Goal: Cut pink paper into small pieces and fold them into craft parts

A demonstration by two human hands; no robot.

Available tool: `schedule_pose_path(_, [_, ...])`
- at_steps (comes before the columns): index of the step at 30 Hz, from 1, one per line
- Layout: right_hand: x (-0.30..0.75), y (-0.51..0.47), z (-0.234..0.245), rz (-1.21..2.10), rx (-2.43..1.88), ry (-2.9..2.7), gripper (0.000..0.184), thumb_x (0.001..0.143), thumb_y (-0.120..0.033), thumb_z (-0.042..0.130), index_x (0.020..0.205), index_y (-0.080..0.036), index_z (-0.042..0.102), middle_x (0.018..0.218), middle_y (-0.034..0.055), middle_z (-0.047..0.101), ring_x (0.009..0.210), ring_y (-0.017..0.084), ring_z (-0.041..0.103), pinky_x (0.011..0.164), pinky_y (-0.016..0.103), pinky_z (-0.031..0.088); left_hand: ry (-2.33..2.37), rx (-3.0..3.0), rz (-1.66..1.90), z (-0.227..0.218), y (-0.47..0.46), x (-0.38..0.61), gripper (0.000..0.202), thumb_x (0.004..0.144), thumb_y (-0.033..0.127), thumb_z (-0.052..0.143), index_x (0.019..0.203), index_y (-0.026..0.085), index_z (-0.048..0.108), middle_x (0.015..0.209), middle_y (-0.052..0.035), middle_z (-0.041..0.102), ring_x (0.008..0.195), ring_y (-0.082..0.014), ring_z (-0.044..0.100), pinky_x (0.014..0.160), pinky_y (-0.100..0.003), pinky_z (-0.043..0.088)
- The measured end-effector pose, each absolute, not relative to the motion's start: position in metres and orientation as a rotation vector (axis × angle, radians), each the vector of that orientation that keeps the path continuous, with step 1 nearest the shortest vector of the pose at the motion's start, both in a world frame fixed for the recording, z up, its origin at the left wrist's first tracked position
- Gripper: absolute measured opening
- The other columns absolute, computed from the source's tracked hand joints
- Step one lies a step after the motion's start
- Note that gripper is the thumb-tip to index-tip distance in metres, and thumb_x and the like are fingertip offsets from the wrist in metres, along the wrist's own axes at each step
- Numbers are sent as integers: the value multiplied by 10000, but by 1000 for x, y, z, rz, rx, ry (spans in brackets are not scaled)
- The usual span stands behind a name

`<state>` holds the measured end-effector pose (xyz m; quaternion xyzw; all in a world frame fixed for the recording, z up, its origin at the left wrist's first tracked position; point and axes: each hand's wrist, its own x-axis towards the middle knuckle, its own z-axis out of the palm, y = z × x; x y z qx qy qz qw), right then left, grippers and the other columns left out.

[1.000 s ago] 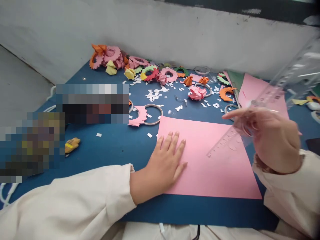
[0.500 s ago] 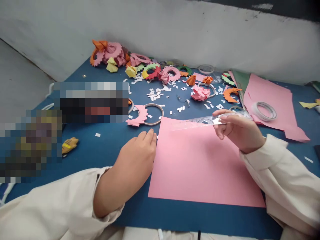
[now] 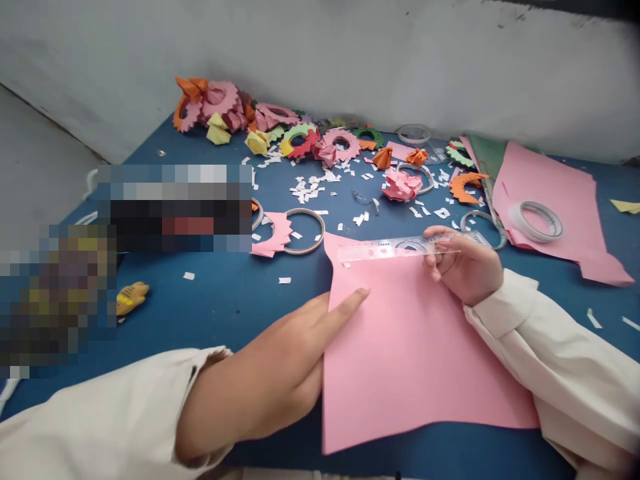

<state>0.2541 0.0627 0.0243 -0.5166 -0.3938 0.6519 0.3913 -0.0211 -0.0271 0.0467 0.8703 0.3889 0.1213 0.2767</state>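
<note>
Head view shows the left hand (image 3: 295, 353) pinching the pink sheet (image 3: 420, 340), at four o'clock, by its raised nine-o'clock edge, the right hand (image 3: 467, 263) grasping the clear ruler (image 3: 390, 250) at its twelve; the step seems repositioning, calling next for crease-free handling.

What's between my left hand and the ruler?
In the head view, just a stretch of pink paper shows between your left hand and the ruler.
</note>
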Motion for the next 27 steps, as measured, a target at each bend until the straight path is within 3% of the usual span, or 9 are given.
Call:
schedule_pose_path(4, [258, 65, 21, 1653, -1249, -958, 194, 672, -272, 518, 855, -212, 544, 533, -25, 536, 406, 111, 446, 445, 259, 346, 764, 2423, 618, 37, -14, -18, 718, 889, 128, 325, 1477, 158, -86, 1123, -135, 596, 967, -208, 590, 816, -320, 519])
schedule_pose_path(6, [262, 66, 21, 1661, -1212, -936, 158, 647, -293, 520, 785, -218, 538, 498, -31, 494, 389, 97, 399, 435, 251, 325, 640, 2527, 720, 29, -6, -16, 719, 881, 86, 321, 1473, 152, -82, 1030, -112, 623, 890, -200, 590, 782, -333, 517])
schedule_pose_path(8, [267, 68, 21, 1699, -1193, -935, 104, 632, -316, 516, 650, -216, 493, 401, -43, 385, 345, 89, 337, 412, 243, 301, 647, 2634, 771, 24, -1, -15, 624, 876, 81, 356, 1454, 134, 127, 1014, -112, 644, 871, -206, 592, 769, -347, 515])
schedule_pose_path(11, [273, 69, 21, 1819, -1216, -967, 198, 621, -334, 509, 507, -215, 400, 297, -52, 215, 271, 98, 271, 355, 244, 254, 841, 2731, 881, 21, 1, -19, 323, 869, 146, 488, 1189, 109, 491, 905, -113, 677, 802, -212, 616, 686, -331, 511])
schedule_pose_path(13, [273, 71, 20, 1880, -1251, -990, 189, 629, -324, 520, 510, -213, 424, 284, -56, 217, 256, 108, 288, 347, 253, 274, 938, 2759, 927, 23, -1, -22, 217, 844, 164, 547, 1052, 107, 566, 789, -89, 670, 722, -199, 618, 618, -306, 493])
schedule_pose_path(16, [269, 74, 15, 1827, -1273, -975, 115, 670, -309, 556, 659, -206, 508, 348, -63, 341, 337, 114, 409, 404, 247, 358, 1058, 2756, 909, 25, -2, -26, 244, 841, 127, 507, 1069, 82, 584, 694, -59, 648, 620, -176, 602, 561, -289, 472])
schedule_pose_path(18, [265, 75, 12, 1728, -1260, -930, 150, 690, -311, 580, 796, -228, 514, 459, -66, 462, 441, 103, 491, 446, 219, 383, 1116, 2725, 833, 24, 0, -26, 321, 860, 111, 460, 1163, 57, 551, 803, -94, 685, 711, -189, 643, 628, -296, 513])
schedule_pose_path(21, [263, 75, 12, 1649, -1236, -892, 228, 684, -336, 587, 885, -255, 513, 642, -48, 592, 560, 96, 551, 491, 211, 411, 1190, 2700, 563, 19, 9, -27, 441, 888, 152, 423, 1313, 38, 445, 1172, -174, 627, 1070, -259, 605, 879, -374, 524])
schedule_pose_path(27, [267, 71, 20, 1734, -1241, -1020, 211, 688, -406, 539, 664, -200, 575, 406, -9, 443, 376, 126, 424, 416, 278, 372, 1444, 2615, 416, 10, 23, -29, 498, 883, 88, 332, 1375, 21, 367, 1412, -159, 439, 1324, -255, 396, 1114, -429, 358])
